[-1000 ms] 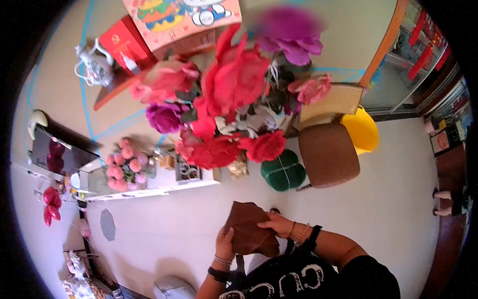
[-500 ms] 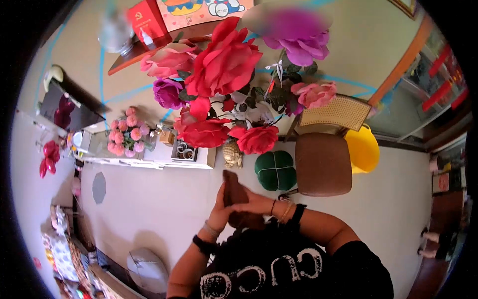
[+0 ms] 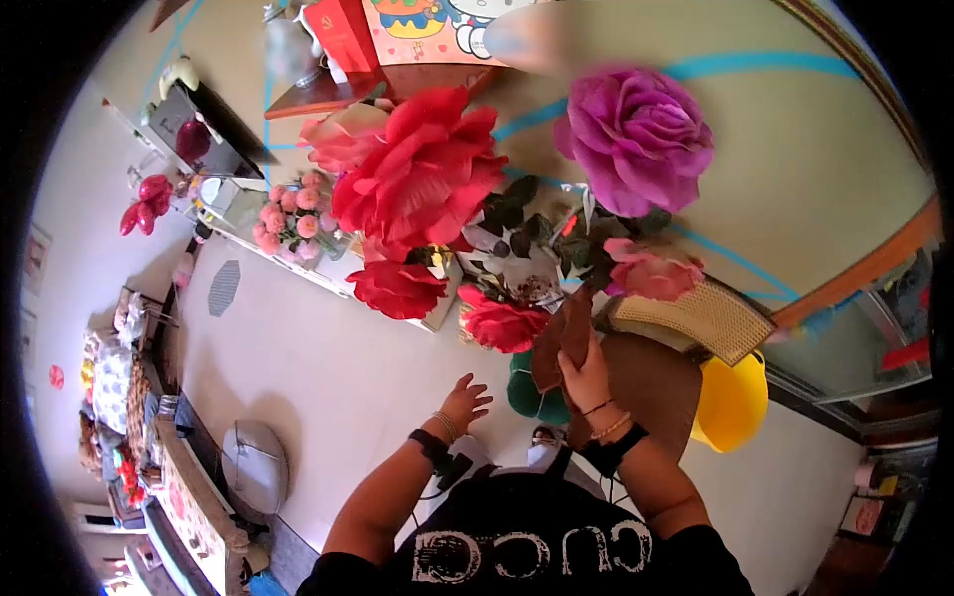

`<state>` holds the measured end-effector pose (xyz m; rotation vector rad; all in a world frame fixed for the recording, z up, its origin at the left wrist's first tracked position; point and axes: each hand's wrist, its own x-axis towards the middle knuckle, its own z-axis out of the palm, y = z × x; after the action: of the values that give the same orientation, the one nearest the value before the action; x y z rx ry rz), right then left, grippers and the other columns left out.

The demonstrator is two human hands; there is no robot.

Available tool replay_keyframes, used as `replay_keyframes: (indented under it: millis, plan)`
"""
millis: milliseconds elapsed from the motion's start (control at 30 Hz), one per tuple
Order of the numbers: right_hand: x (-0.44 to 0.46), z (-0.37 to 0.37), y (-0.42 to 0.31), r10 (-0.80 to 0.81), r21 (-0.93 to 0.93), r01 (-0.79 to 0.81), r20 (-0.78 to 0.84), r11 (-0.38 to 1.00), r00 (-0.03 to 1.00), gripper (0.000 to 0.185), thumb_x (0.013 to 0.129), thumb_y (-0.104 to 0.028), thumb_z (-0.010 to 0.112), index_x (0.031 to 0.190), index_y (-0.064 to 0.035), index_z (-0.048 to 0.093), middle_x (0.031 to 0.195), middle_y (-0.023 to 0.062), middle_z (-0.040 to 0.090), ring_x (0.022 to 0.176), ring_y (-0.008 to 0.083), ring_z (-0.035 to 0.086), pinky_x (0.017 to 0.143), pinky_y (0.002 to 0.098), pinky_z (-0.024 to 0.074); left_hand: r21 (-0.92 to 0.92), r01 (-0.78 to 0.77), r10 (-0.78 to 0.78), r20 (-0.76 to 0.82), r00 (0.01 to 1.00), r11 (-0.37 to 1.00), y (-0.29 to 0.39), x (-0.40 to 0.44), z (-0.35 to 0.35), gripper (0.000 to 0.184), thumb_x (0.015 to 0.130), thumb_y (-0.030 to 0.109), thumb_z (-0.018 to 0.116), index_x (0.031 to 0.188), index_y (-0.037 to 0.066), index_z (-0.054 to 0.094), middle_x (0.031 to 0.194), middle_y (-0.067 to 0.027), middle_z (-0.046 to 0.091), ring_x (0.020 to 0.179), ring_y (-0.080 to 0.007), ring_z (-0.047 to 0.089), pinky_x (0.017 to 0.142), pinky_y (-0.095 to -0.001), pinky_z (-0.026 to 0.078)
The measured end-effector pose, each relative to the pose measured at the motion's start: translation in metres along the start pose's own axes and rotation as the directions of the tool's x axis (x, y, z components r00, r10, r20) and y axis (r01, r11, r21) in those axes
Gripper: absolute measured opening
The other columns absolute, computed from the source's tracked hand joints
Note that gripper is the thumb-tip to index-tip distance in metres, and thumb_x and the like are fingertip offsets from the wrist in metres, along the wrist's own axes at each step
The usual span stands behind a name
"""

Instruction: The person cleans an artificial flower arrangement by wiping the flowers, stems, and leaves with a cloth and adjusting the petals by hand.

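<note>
My right hand [image 3: 588,377] grips a brown cloth [image 3: 562,343], which hangs up in loose folds beside the lower flowers. Its fingers are wrapped round the cloth's lower part. My left hand [image 3: 463,404] is held out over the floor with fingers spread and nothing in it. Just beyond the cloth stand big artificial roses, among them a red rose [image 3: 427,164], a purple rose [image 3: 636,139] and a pink rose [image 3: 656,270]. Under my right hand is a chair's brown seat [image 3: 646,387], partly covered by my arm.
The chair has a woven cane back [image 3: 696,316]. A yellow bucket [image 3: 732,407] stands at its right, a green tufted stool [image 3: 527,392] at its left. A shelf [image 3: 397,81] is on the wall. A grey pouf [image 3: 253,467] sits at left. Pink flowers [image 3: 296,214] stand on a low cabinet.
Both hands held the folded brown cloth before. Now my left hand has let go and opened, while my right has carried the cloth right and forward toward the roses. The view has turned.
</note>
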<state>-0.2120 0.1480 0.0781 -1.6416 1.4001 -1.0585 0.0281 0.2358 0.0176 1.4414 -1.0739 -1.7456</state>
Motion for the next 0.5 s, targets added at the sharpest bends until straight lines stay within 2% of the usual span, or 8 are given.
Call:
replay_keyframes:
  millis: [100,133,233,267,333,367,433,500]
  plan:
    - [-0.001,0.027,-0.003,-0.073,-0.091,0.079,0.065,0.993,0.995,0.052,0.077,-0.019,0.055,0.123,-0.0025,0.036,0.105,0.0207,0.053,0.097,0.0354,0.051,0.082,0.0408,0.0423,-0.487,0.164,-0.323,-0.263,0.909,0.858,0.006,0.021,0.004,0.042,0.087,0.019,0.039,0.128,0.015,0.027,0.123,-0.0085,0.043,0.115,-0.0269,0.039,0.094,-0.0440,0.034]
    - [-0.003,0.038,0.013,0.070,-0.201,0.000,0.341,0.980,0.937,0.053,0.076,-0.021,0.056,0.122,-0.0022,0.037,0.106,0.0217,0.052,0.098,0.0359,0.050,0.083,0.0394,0.0416,-0.532,0.220,-0.371,-0.194,0.908,0.817,-0.002,0.033,-0.004,0.044,0.088,0.020,0.037,0.130,0.017,0.022,0.129,-0.0107,0.036,0.114,-0.0274,0.041,0.091,-0.0408,0.037]
    - [-0.018,0.054,0.047,0.330,-0.377,0.050,0.861,0.925,0.387,0.054,0.074,-0.026,0.057,0.119,-0.0012,0.042,0.102,0.0213,0.054,0.096,0.0359,0.051,0.083,0.0374,0.0416,-0.563,0.170,-0.307,-0.158,0.938,0.809,-0.046,0.061,-0.010,0.052,0.087,0.043,0.035,0.132,0.019,0.023,0.134,-0.0089,0.032,0.121,-0.0272,0.032,0.091,-0.0405,0.032]
    - [-0.024,0.049,0.053,0.350,-0.392,0.035,0.855,0.919,0.383,0.054,0.074,-0.026,0.057,0.119,-0.0012,0.042,0.102,0.0213,0.054,0.096,0.0359,0.051,0.083,0.0374,0.0416,-0.569,0.187,-0.318,-0.139,0.938,0.801,-0.056,0.069,-0.011,0.052,0.087,0.043,0.035,0.132,0.019,0.023,0.134,-0.0089,0.032,0.121,-0.0272,0.032,0.091,-0.0405,0.032]
    - [-0.029,0.025,0.037,0.310,-0.210,-0.229,0.697,0.950,0.646,0.051,0.074,-0.024,0.057,0.118,-0.0032,0.044,0.101,0.0201,0.054,0.093,0.0359,0.051,0.082,0.0372,0.0420,-0.743,0.198,-0.424,-0.126,0.897,0.639,-0.039,0.082,-0.005,0.059,0.085,0.052,0.031,0.133,0.019,0.020,0.134,-0.0093,0.031,0.121,-0.0275,0.031,0.092,-0.0437,0.029]
    - [-0.026,0.015,0.028,0.328,-0.226,-0.239,0.696,0.944,0.639,0.051,0.074,-0.024,0.057,0.118,-0.0032,0.044,0.101,0.0201,0.054,0.093,0.0359,0.051,0.082,0.0372,0.0420,-0.771,0.197,-0.430,-0.109,0.896,0.606,-0.052,0.094,-0.010,0.060,0.086,0.054,0.026,0.134,0.019,0.019,0.135,-0.0093,0.028,0.122,-0.0279,0.030,0.094,-0.0452,0.028]
    - [-0.007,0.000,0.009,0.016,-0.171,0.035,0.288,0.985,0.958,0.048,0.076,-0.019,0.055,0.120,-0.0059,0.041,0.115,0.0180,0.047,0.097,0.0358,0.051,0.082,0.0381,0.0424,-0.858,0.163,-0.474,-0.103,0.874,0.487,-0.041,0.105,-0.007,0.062,0.085,0.056,0.024,0.133,0.018,0.022,0.136,-0.0084,0.027,0.122,-0.0284,0.030,0.098,-0.0458,0.024]
    - [0.012,0.000,-0.012,-0.039,-0.231,0.076,0.163,0.970,0.986,0.047,0.076,-0.020,0.055,0.119,-0.0068,0.043,0.108,0.0186,0.050,0.094,0.0355,0.052,0.080,0.0382,0.0430,-0.889,0.162,-0.465,-0.064,0.883,0.429,-0.028,0.112,-0.002,0.061,0.084,0.057,0.025,0.131,0.018,0.025,0.134,-0.0079,0.030,0.121,-0.0294,0.031,0.097,-0.0473,0.024]
